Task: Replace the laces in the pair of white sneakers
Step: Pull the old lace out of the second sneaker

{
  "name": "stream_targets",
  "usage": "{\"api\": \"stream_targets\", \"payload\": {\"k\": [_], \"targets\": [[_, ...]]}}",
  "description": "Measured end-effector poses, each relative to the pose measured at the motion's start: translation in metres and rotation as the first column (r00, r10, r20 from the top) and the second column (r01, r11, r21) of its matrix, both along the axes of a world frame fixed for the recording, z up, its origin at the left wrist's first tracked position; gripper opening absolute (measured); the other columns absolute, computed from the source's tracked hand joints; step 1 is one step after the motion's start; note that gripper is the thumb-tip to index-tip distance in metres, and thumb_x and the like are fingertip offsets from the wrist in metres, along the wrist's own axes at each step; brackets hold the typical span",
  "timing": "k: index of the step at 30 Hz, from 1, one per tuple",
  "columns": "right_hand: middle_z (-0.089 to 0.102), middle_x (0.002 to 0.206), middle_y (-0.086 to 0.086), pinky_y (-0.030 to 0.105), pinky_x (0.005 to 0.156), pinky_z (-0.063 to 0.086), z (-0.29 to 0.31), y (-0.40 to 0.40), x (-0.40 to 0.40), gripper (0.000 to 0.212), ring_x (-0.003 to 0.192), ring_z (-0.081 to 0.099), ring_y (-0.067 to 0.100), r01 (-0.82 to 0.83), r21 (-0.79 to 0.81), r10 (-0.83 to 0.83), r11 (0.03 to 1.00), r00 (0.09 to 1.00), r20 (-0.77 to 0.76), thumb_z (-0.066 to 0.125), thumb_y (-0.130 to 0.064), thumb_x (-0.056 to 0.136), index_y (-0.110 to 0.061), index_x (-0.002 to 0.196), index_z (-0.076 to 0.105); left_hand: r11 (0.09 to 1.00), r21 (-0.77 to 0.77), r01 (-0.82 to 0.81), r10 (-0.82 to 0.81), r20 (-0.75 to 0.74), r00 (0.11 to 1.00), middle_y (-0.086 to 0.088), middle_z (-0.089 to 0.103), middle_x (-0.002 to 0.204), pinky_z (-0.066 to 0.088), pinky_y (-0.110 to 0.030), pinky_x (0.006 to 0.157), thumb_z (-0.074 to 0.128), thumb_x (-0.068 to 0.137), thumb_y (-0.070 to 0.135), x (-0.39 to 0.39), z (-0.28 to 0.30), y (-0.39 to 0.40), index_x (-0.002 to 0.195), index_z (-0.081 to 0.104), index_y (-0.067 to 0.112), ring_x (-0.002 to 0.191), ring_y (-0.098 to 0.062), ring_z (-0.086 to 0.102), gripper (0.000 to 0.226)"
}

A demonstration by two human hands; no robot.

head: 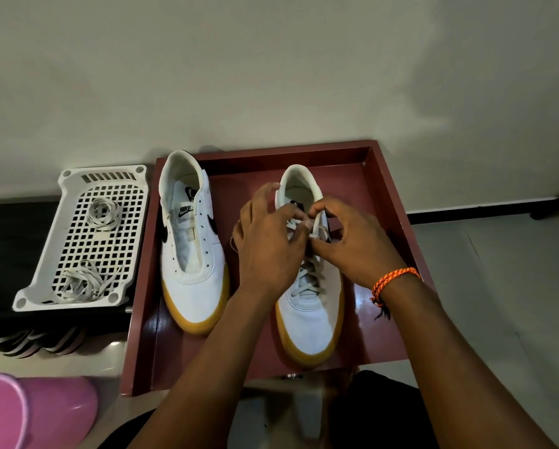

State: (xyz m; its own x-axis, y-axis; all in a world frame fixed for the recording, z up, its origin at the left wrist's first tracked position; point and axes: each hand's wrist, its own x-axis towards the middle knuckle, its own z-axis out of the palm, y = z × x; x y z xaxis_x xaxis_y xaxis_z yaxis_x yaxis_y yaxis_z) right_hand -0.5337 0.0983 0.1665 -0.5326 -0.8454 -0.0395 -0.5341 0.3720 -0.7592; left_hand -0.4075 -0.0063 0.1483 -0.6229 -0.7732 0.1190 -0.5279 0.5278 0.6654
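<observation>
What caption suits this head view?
Both hands work a lace on the right sneaker; the left sneaker sits unlaced.

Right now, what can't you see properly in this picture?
Head view, the only one:
- Top eyelets of the laced shoe: hidden by both hands, left and right.
- Lace ends: buried among the fingers.
- Pink tub: cut off by the left and bottom edges.
- Dark things under the white basket: too dim to name.
</observation>
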Motion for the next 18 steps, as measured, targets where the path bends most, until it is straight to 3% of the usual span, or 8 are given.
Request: {"api": "stream_targets", "payload": {"k": [3, 5, 8, 9, 11, 14, 16, 18], "targets": [[0.066, 0.119, -0.008, 0.026, 0.080, 0.057, -0.001, 0.001, -0.001, 0.037, 0.102, 0.065, 0.010, 0.003, 0.002, -0.003, 1.000, 1.000, 0.010, 0.079, -0.029, 0.088, -0.036, 0.120, 0.061, 0.999, 0.052, 0.011, -0.006, -0.088, 0.996, 0.016, 0.043, 0.156, 0.040, -0.052, 0.110, 0.073, 0.096, 0.036, -0.003, -0.003, -0.005, 0.099, 0.076, 0.033, 0.144, -0.019, 0.038, 0.005], [0.066, 0.120, -0.009, 0.027, 0.079, 0.056, -0.001, 0.001, -0.002, 0.039, 0.102, 0.065, 0.010, 0.005, 0.004, -0.005, 1.000, 1.000, 0.019, 0.081, -0.032, 0.088, -0.037, 0.122, 0.061, 0.981, 0.191, 0.019, 0.026, -0.234, 0.972, 0.014, 0.051, 0.147, 0.050, -0.051, 0.105, 0.071, 0.096, 0.028, -0.005, -0.002, -0.006, 0.092, 0.074, 0.029, 0.136, -0.018, 0.049, 0.005], [0.066, 0.121, -0.007, 0.028, 0.074, 0.056, -0.001, 0.002, -0.003, 0.042, 0.092, 0.065, 0.009, 0.012, 0.018, -0.013, 1.000, 1.000, 0.029, 0.084, -0.038, 0.086, -0.040, 0.121, 0.061, 0.830, 0.557, -0.012, 0.307, -0.439, 0.844, 0.004, 0.058, 0.132, 0.059, -0.047, 0.100, 0.066, 0.101, 0.014, -0.005, 0.005, -0.011, 0.096, 0.073, 0.019, 0.117, -0.016, 0.065, 0.010], [0.065, 0.121, -0.007, 0.028, 0.072, 0.056, -0.002, 0.002, -0.003, 0.041, 0.089, 0.065, 0.009, 0.016, 0.022, -0.016, 1.000, 0.999, 0.029, 0.084, -0.039, 0.086, -0.041, 0.119, 0.061, 0.806, 0.591, -0.031, 0.369, -0.462, 0.806, 0.002, 0.060, 0.129, 0.060, -0.046, 0.098, 0.065, 0.101, 0.012, -0.003, 0.007, -0.014, 0.098, 0.073, 0.021, 0.113, -0.016, 0.067, 0.012], [0.065, 0.120, -0.007, 0.024, 0.069, 0.053, -0.002, 0.001, -0.002, 0.038, 0.088, 0.064, 0.007, 0.023, 0.020, -0.023, 1.000, 0.999, 0.023, 0.084, -0.036, 0.086, -0.040, 0.115, 0.061, 0.904, 0.417, -0.092, 0.294, -0.451, 0.843, 0.003, 0.062, 0.125, 0.057, -0.047, 0.098, 0.061, 0.099, 0.015, 0.003, 0.006, -0.018, 0.100, 0.070, 0.031, 0.113, -0.017, 0.064, 0.018], [0.065, 0.116, -0.007, 0.018, 0.068, 0.047, -0.002, 0.000, 0.000, 0.036, 0.092, 0.062, 0.004, 0.018, 0.000, -0.018, 1.000, 1.000, 0.014, 0.081, -0.030, 0.088, -0.038, 0.117, 0.061, 0.998, 0.049, -0.038, 0.046, -0.176, 0.983, 0.012, 0.053, 0.140, 0.048, -0.050, 0.105, 0.059, 0.097, 0.036, 0.004, 0.003, -0.011, 0.107, 0.072, 0.038, 0.133, -0.020, 0.047, 0.016], [0.066, 0.113, -0.008, 0.020, 0.071, 0.050, -0.002, -0.001, 0.001, 0.032, 0.094, 0.063, 0.005, 0.001, -0.014, -0.001, 1.000, 1.000, 0.016, 0.077, -0.027, 0.089, -0.036, 0.116, 0.061, 1.000, 0.006, 0.014, -0.014, -0.016, 1.000, 0.011, 0.043, 0.156, 0.040, -0.051, 0.110, 0.066, 0.098, 0.040, 0.000, 0.002, -0.003, 0.110, 0.075, 0.035, 0.144, -0.023, 0.037, 0.016], [0.066, 0.114, -0.009, 0.021, 0.075, 0.052, -0.002, 0.000, 0.001, 0.032, 0.098, 0.064, 0.007, -0.012, -0.016, 0.012, 1.000, 1.000, 0.022, 0.076, -0.025, 0.089, -0.035, 0.116, 0.062, 0.999, 0.042, 0.006, -0.006, -0.009, 1.000, 0.010, 0.039, 0.160, 0.038, -0.052, 0.109, 0.074, 0.095, 0.035, -0.001, 0.001, -0.002, 0.104, 0.076, 0.032, 0.147, -0.024, 0.035, 0.010]]}}
